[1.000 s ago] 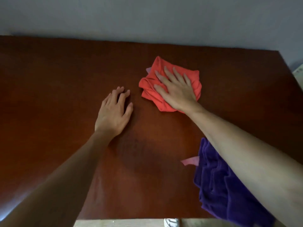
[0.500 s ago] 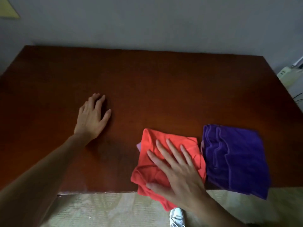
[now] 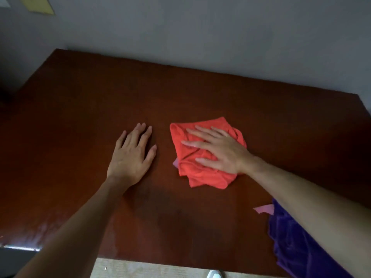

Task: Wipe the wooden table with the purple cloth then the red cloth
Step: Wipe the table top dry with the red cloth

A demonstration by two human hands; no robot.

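Observation:
A crumpled red cloth [image 3: 200,173] lies on the dark wooden table [image 3: 80,127], a little right of the middle. My right hand [image 3: 218,151] presses flat on top of it, fingers spread and pointing left. To the left of the cloth, my left hand [image 3: 132,155] rests palm down on the bare wood, holding nothing. The purple cloth [image 3: 295,243] lies bunched at the near right corner, partly hidden under my right forearm, with a small pink tag [image 3: 264,208] at its edge.
A grey wall [image 3: 200,33] runs along the table's far edge, with a yellow paper [image 3: 40,5] stuck on it at the upper left. Past the near edge, pale floor [image 3: 150,269] and the tip of a white shoe [image 3: 214,274] show.
My right hand slid the red cloth from the near edge back out to the middle of the table. My left hand stayed flat on the wood. The view shifted.

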